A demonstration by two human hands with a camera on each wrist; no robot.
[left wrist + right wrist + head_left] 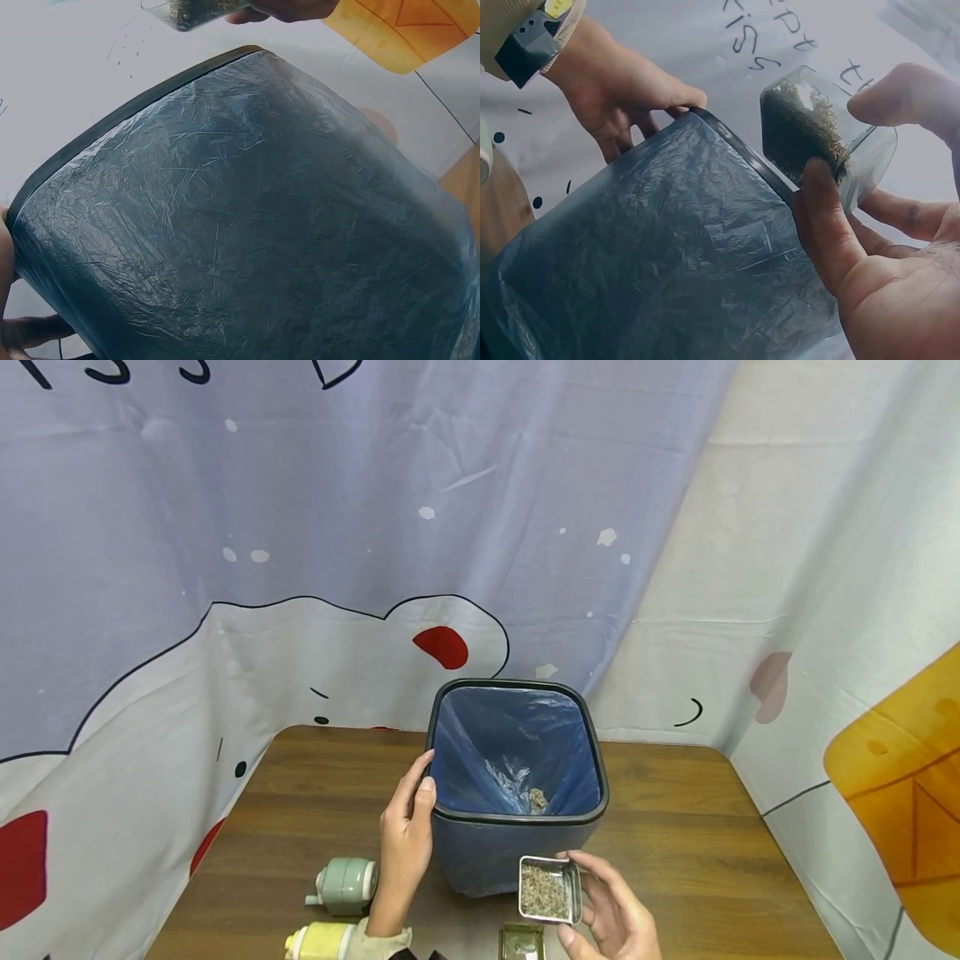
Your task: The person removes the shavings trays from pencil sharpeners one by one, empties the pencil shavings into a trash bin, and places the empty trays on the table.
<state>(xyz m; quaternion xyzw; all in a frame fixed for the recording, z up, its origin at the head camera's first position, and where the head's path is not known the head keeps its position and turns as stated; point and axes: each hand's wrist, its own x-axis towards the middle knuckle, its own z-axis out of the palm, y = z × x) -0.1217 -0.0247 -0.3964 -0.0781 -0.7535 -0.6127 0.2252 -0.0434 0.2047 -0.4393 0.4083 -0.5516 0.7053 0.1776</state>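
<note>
My left hand (406, 847) grips the left rim of a dark blue bin (510, 843), its thumb on the rim's edge. A blue plastic liner (660, 247) covers the bin's inside, with a small brownish clump (537, 800) at the bottom. In front of the bin's near right corner, my right hand (615, 906) holds a small clear square container (576, 893) between thumb and fingers. The container is tilted, and dry brownish flakes (543, 892) lie in it. In the left wrist view, small specks (131, 64) show beside the container.
A green cylindrical thing with a spout-like end (347, 887) stands left of my left forearm. Nearer is a similar yellow one (322, 941), partly cut off. An olive-green square container (522, 941) lies below the bin. Printed curtains (337, 668) surround the wooden table (675, 860).
</note>
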